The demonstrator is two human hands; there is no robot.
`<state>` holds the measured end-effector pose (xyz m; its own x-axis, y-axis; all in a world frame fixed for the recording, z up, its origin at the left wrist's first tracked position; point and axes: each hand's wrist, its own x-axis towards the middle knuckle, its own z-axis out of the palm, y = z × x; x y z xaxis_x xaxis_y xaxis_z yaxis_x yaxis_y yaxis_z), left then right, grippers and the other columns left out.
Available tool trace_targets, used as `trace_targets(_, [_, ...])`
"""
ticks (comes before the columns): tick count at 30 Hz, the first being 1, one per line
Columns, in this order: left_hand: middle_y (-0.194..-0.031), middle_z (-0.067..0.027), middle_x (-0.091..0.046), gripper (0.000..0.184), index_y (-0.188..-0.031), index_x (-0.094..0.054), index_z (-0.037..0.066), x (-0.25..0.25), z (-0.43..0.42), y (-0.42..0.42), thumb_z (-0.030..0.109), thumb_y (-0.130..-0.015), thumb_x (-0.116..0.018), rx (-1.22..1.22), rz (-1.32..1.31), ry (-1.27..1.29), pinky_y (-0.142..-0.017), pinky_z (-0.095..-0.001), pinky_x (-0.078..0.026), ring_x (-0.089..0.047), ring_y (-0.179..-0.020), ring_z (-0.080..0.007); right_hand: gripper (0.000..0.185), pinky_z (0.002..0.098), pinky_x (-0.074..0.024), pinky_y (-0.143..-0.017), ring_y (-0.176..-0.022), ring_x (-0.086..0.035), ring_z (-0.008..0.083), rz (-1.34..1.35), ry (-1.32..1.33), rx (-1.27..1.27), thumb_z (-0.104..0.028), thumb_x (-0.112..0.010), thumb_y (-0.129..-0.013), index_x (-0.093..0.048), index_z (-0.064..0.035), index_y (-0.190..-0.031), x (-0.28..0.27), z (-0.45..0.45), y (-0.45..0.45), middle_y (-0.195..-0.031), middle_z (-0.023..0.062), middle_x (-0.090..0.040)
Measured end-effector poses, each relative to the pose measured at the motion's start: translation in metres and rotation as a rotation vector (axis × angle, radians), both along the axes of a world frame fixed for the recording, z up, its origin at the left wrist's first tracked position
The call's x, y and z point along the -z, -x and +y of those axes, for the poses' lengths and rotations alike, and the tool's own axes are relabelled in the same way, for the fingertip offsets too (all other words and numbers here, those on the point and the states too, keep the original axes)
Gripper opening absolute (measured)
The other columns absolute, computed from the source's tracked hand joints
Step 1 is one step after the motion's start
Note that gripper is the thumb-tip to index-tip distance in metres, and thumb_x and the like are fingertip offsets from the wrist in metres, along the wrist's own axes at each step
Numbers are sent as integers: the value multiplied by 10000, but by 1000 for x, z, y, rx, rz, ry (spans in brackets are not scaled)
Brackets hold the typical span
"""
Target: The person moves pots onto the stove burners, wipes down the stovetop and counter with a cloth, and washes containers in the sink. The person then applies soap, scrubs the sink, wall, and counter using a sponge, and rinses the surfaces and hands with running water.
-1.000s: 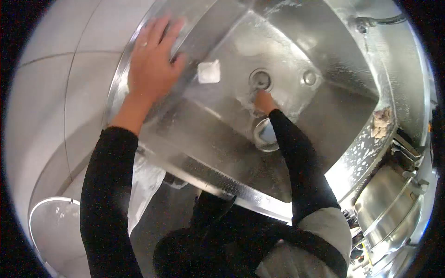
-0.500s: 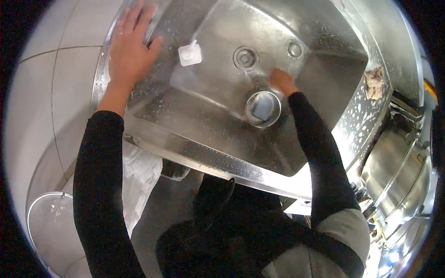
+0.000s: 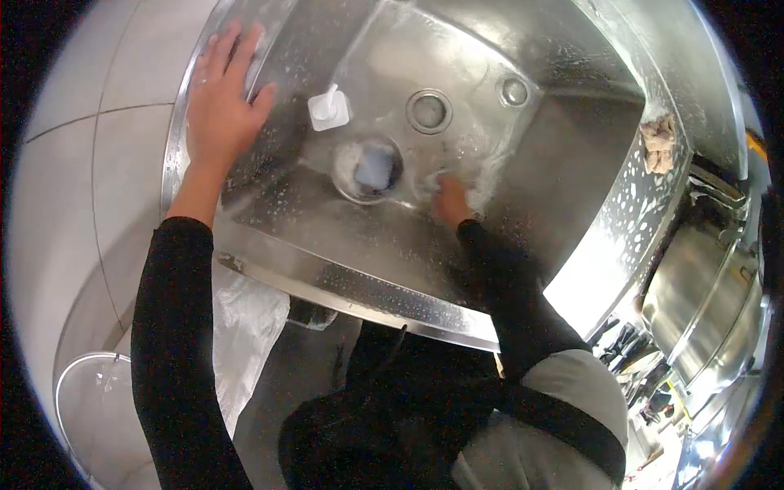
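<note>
The person's left hand (image 3: 220,114) is lying open on the left edge of the metal sink (image 3: 572,163), its fingers spreading apart and grasping nothing. The right hand (image 3: 451,201) is reaching down to the sink floor, its fingers seeming partly curled; it is blurring, so whether it is gripping anything cannot be told. Just to its left, a round bowl (image 3: 346,173) is sitting on the sink floor, and a bluish-grey piece (image 3: 373,168) is lying inside it. Beyond the bowl, a white square item (image 3: 329,113) with a small upright stem is resting nearer the left hand. The drain (image 3: 429,111) is showing beyond the right hand, and a smaller round fitting (image 3: 514,91) is gleaming near the far corner. A crumpled brown cloth (image 3: 658,144) is lying on the wet right-hand ledge.
</note>
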<state>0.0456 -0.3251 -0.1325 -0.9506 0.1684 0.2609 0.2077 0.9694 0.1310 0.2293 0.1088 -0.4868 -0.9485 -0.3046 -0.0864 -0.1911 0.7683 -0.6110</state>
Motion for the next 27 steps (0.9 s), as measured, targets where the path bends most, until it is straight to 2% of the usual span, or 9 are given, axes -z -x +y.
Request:
trace_targets(4, [-1535, -81, -401, 706, -1477, -438, 235, 4, -2, 0, 258, -812, -672, 38, 35, -53, -1158, -484, -303, -370, -1400, -371, 338, 480, -457, -909, -996, -598, 416, -469, 3, 124, -159, -590, -843, -587, 14, -1133, -64, -41, 26, -993, 217, -629])
trace_targets(6, [-1534, -85, -403, 707, -1474, -443, 234, 2, 1, 1, 255, -807, -677, 34, 37, -24, -1157, -486, -304, -371, -1400, -373, 312, 480, -460, -904, -1008, -589, 394, -14, -350, -95, -157, -591, -844, -612, -1, -1114, -58, -17, 73, -994, 209, -633])
trace_targets(9, [-1533, -91, -405, 712, -1470, -449, 233, 3, 2, -1, 249, -799, -687, 34, 23, -5, -1155, -489, -306, -373, -1399, -377, 307, 498, -462, -859, -992, -577, 386, -24, -263, 81, -124, -593, -833, -614, -9, -1117, -51, -33, 118, -1022, 203, -626])
trace_targets(16, [-1523, -99, -416, 707, -1463, -458, 230, 1, 2, 0, 243, -796, -693, -2, 20, 11, -1152, -488, -312, -387, -1386, -384, 233, 497, -459, -814, -931, -570, 384, -89, -213, -191, -97, -598, -813, -635, -53, -1038, -54, -45, 81, -1094, 187, -600])
trace_targets(19, [-1526, -89, -411, 706, -1466, -453, 236, -2, 3, -3, 250, -801, -689, 7, 13, -6, -1155, -484, -310, -384, -1389, -380, 244, 486, -471, -854, -967, -558, 406, 567, -475, -168, -111, -629, -836, -609, -62, -1074, 13, 58, 127, -1062, 230, -574])
trace_targets(20, [-1526, -89, -411, 706, -1466, -453, 236, -1, 2, 0, 250, -801, -689, 3, 11, -4, -1155, -484, -310, -384, -1389, -380, 269, 465, -472, -893, -1004, -555, 413, -69, -367, 105, -96, -628, -833, -608, -37, -1094, -64, 37, 171, -1129, 220, -555])
trace_targets(21, [-1530, -83, -405, 708, -1469, -449, 239, 0, 1, 0, 255, -802, -688, 11, 17, 2, -1158, -482, -307, -380, -1393, -375, 313, 449, -472, -926, -1037, -560, 409, -1, -288, 103, -99, -622, -838, -594, 3, -1133, -108, 32, 180, -1125, 207, -558])
trace_targets(23, [-1534, -78, -399, 711, -1471, -445, 242, 1, 0, -2, 261, -803, -687, 19, 23, 6, -1161, -480, -305, -377, -1397, -370, 322, 449, -468, -942, -1070, -557, 405, 17, -216, -109, -94, -621, -828, -600, 0, -1135, -62, 33, 138, -1131, 212, -565])
trace_targets(27, [-1540, -71, -390, 711, -1470, -447, 240, 2, -2, 0, 268, -801, -687, 10, 38, -17, -1168, -474, -298, -369, -1404, -362, 288, 457, -443, -989, -1151, -534, 417, -476, -35, -279, -85, -602, -807, -634, -19, -1086, -115, -34, 51, -1187, 248, -572])
